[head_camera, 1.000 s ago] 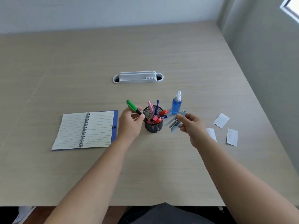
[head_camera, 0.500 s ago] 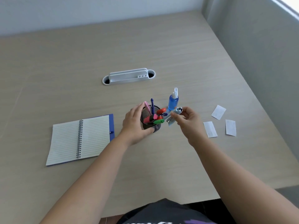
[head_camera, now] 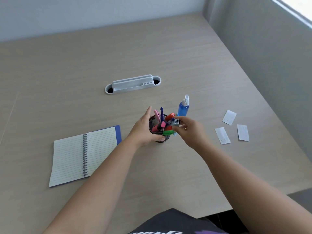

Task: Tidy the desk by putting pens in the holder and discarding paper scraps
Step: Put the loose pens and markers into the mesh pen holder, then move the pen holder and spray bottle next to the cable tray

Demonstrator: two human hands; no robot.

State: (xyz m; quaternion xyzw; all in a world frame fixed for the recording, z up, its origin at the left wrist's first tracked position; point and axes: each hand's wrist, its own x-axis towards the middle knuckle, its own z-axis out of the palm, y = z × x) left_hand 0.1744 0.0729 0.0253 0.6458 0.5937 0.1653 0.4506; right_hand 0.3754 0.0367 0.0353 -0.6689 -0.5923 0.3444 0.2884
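Desk (head_camera: pixel 168 56), holder (head_camera: pixel 154 123) – between hands (touching)

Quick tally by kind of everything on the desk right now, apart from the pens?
Paper scraps: 3
Notebook: 1
Pen holder: 1
Spray bottle: 1
Cable port cover: 1
Total: 7

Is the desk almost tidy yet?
Partly. Several pens, including the green marker, stand in the holder. The right hand is putting silvery pens in while the left hand steadies it. Three paper scraps lie on the desk, not yet discarded.
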